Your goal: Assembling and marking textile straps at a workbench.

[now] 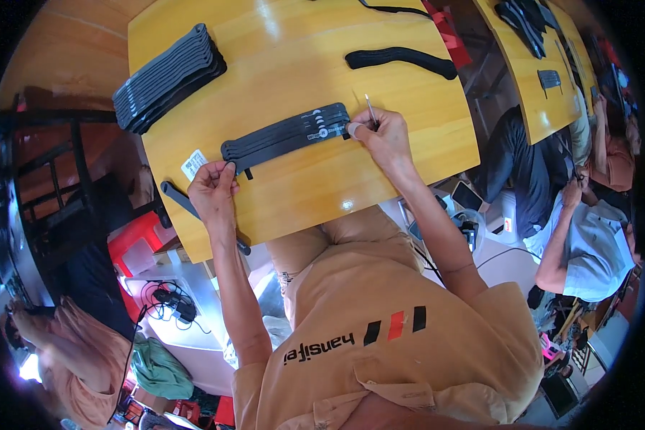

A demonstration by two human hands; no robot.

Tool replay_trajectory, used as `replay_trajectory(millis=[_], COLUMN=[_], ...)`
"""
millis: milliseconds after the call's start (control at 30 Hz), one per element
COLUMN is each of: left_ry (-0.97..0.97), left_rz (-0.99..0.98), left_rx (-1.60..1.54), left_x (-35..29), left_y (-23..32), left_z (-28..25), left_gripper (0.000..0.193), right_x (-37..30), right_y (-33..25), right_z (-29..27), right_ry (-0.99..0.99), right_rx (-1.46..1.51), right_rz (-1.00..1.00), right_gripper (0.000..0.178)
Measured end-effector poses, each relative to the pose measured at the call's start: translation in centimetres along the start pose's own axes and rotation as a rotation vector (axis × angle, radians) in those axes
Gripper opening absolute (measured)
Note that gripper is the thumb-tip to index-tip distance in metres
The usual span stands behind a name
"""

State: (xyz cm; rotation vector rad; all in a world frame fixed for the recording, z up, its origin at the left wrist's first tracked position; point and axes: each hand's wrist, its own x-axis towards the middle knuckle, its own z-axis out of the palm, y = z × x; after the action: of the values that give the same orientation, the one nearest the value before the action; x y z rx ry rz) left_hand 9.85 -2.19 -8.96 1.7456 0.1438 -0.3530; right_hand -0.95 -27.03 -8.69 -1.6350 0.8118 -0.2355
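A flat bundle of dark grey strips (287, 137), with white marks printed near its right end, lies slantwise on the yellow table. My left hand (213, 190) is closed in a pinch at the bundle's left end. At the other end, the thumb and fingers of my right hand (383, 140) are closed, touching the bundle's corner. A slim tool with a pale tip (370, 107) sticks up from that right hand; its lower part is hidden by the fingers. Small black tabs (249, 174) show below the bundle's lower edge. A white printed label (193, 164) lies beside my left hand.
A thick stack of similar dark strips (168, 79) sits at the table's far left. One folded black band (400, 60) lies at the far right. A dark strip (180, 201) passes under my left forearm. Other people work at both sides; another yellow table (534, 86) stands right.
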Motion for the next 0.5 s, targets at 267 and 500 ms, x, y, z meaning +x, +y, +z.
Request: replay_trajectory(millis=[267, 500], left_ry=[0.008, 0.014], left_rz=[0.015, 0.012], left_rx=[-0.007, -0.001], left_x=[-0.14, -0.11], left_y=[0.05, 0.14], left_z=[-0.02, 0.14], left_gripper=[0.007, 0.007], right_x=[-0.03, -0.02], right_y=[-0.1, -0.11], right_z=[0.07, 0.11], right_ry=[0.008, 0.026], right_rx=[-0.032, -0.046], right_rz=[-0.004, 0.001], right_gripper=[0.006, 0.006])
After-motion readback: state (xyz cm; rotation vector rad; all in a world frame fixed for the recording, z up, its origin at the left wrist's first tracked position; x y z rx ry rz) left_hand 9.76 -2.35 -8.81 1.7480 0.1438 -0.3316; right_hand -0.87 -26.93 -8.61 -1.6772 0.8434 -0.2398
